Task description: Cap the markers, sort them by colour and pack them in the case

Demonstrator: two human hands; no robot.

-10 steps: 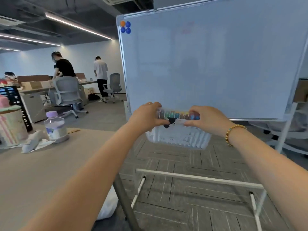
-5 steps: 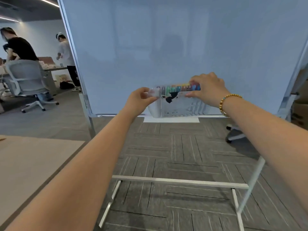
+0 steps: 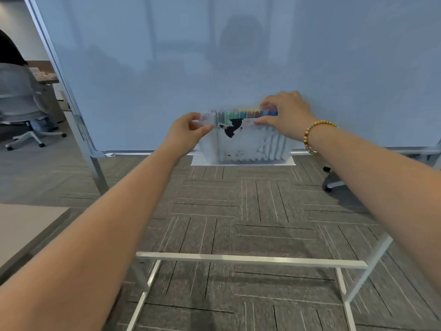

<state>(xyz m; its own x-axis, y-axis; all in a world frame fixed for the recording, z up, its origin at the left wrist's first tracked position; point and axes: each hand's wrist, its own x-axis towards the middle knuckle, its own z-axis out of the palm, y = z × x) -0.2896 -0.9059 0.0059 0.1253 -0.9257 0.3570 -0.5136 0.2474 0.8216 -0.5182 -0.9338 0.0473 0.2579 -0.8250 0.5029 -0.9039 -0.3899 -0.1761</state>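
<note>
A clear ribbed plastic marker case [image 3: 248, 142] stands upright against the whiteboard [image 3: 238, 56], its bottom resting on the white pen tray [image 3: 243, 162]. A row of coloured marker caps [image 3: 243, 113] shows along its top edge, running from grey and green through brown to blue. My left hand [image 3: 188, 132] pinches the case's top left corner. My right hand [image 3: 285, 114], with a bead bracelet on the wrist, grips the top right end over the blue caps.
The whiteboard's white metal stand crossbar [image 3: 250, 260] and legs lie low in front of me on grey carpet. A beige table corner [image 3: 26, 228] is at lower left. A seated person on a grey office chair [image 3: 16, 101] is at far left.
I have turned right and stepped closer to the whiteboard. The case has gone from being held in the air to standing upright on the pen tray.
</note>
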